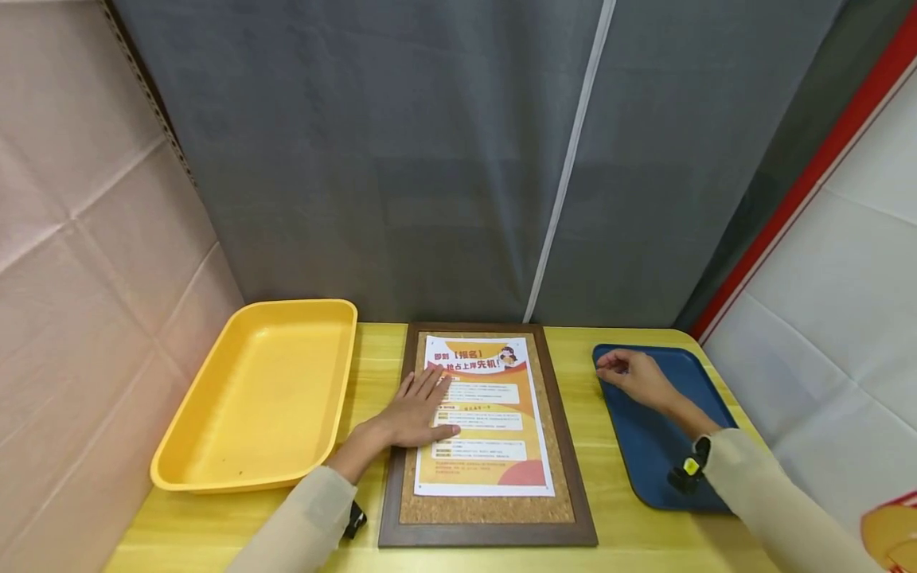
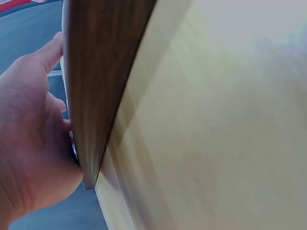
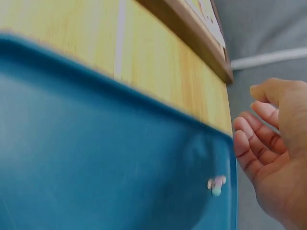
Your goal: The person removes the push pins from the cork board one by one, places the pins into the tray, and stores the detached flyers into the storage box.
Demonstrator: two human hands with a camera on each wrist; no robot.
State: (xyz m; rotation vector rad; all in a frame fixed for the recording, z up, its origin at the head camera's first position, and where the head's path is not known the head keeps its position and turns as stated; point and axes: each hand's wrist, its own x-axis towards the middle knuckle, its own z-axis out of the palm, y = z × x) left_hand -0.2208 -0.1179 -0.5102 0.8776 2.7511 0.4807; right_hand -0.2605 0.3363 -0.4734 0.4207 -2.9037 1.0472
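A person's left hand [image 1: 419, 410] lies flat, fingers straight, on the poster [image 1: 484, 415] centred on the cork board [image 1: 487, 509], while the right hand [image 1: 634, 376], fingers loosely curled and holding nothing, reaches toward a small pushpin [image 3: 217, 184] in the far corner of the blue tray [image 1: 645, 454]. Steady pressure on the paper likely keeps it square; the pin seems best pinched by its head.

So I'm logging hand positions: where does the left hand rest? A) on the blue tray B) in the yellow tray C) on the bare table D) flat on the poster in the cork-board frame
D: the left hand lies with straight fingers on the poster, while the yellow tray is untouched.
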